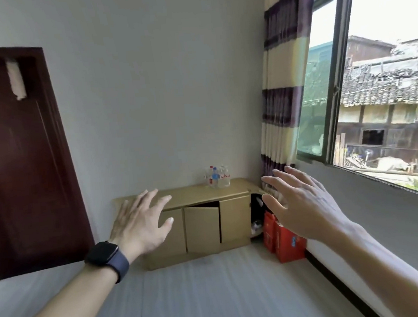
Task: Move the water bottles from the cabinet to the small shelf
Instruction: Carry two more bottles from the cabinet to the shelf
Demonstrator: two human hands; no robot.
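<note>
Several clear water bottles (217, 179) with red and blue labels stand clustered on top of a low tan cabinet (234, 216) against the far wall. One cabinet door in the middle hangs slightly ajar. My left hand (140, 221), with a dark watch on the wrist, is raised in front of the cabinet's left end, fingers spread and holding nothing. My right hand (300, 206) is raised at the cabinet's right end, fingers also apart and holding nothing. Both hands are well short of the bottles. No small shelf is in view.
A dark red wooden door (18, 159) fills the left. Red boxes (283, 239) stand on the floor right of the cabinet, below a striped curtain (282, 88). A large window (383, 87) runs along the right wall. Grey floor (215, 297) stretches ahead.
</note>
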